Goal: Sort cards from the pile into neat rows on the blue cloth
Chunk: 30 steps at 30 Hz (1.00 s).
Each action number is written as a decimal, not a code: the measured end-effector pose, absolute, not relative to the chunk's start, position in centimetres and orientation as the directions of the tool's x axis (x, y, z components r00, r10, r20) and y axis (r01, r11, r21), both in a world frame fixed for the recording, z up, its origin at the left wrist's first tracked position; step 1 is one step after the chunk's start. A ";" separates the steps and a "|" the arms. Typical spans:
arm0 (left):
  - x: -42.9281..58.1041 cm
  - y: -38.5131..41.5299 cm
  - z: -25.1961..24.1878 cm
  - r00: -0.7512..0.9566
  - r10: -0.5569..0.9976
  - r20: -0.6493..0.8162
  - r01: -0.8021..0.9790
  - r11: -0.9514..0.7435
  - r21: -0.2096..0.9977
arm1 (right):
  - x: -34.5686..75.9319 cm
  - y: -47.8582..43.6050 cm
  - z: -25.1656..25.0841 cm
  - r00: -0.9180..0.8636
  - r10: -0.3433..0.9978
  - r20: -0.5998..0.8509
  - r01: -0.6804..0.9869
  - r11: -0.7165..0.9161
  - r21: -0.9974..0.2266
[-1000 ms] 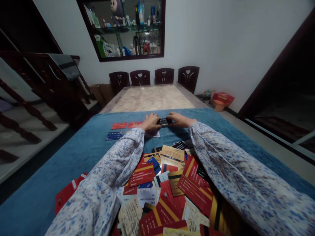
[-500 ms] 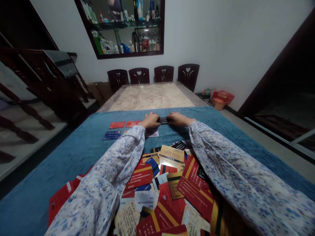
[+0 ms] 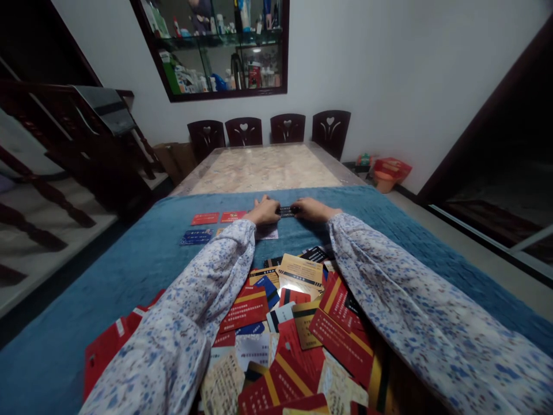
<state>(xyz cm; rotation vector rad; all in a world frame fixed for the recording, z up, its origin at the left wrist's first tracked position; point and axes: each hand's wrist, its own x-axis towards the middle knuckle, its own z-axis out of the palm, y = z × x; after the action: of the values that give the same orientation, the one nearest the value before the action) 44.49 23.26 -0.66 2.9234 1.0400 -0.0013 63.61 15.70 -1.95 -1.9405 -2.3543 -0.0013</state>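
The left hand [image 3: 266, 211] and right hand [image 3: 313, 210] flank a black, rectangular card [image 3: 287, 212] with pale print, one at each short end. The grip of each is nearly closed, its fingers bent onto the card's edge, so that both grasp it. The card is at the far part of a blue, ribbed textile cloth [image 3: 142, 276], beyond a heap of red, gold, blue and white cards [image 3: 298, 340]. To the left of the hands lie two red cards [image 3: 204, 218] side by side, with a dark blue printed card [image 3: 196, 237] nearer the viewer.

The cloth covers the near part of a worktop [image 3: 268, 167] with a beige, stone-patterned surface. Four dark wooden chairs [image 3: 288, 128] stand at its far end, below a dark-framed, glass-shelved wall cabinet [image 3: 224, 97].

The white, blue-flowered left sleeve [image 3: 185, 305] partly hides some red objects [image 3: 103, 349], whose kind is unclear. The heap is cut off by the lower border. Fingertips are indistinct against the black card, and its print is illegible.
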 end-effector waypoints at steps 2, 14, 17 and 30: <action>44.5 23.2 -0.7 0.772 0.635 -0.013 0.635 -0.772 0.039 | 63.7 15.8 -2.1 -0.199 0.977 0.073 0.977 0.203 -0.061; 43.9 21.7 -0.7 0.786 0.617 0.031 0.617 -0.787 0.020 | 63.7 15.0 -1.9 -0.167 0.983 0.072 0.983 0.172 -0.061; 43.8 21.5 -0.6 0.789 0.615 0.017 0.614 -0.789 0.023 | 63.5 14.4 -1.6 -0.169 0.984 0.062 0.984 0.172 -0.052; 43.1 18.7 0.0 0.842 0.533 0.080 0.533 -0.846 0.025 | 63.7 9.7 0.1 -0.152 0.982 0.113 0.987 0.156 -0.029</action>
<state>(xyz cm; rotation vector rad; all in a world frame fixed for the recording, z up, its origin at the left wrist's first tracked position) 43.07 18.70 0.04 3.0133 0.8715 0.1320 63.66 9.75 0.06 -1.9738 -2.3062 -0.0785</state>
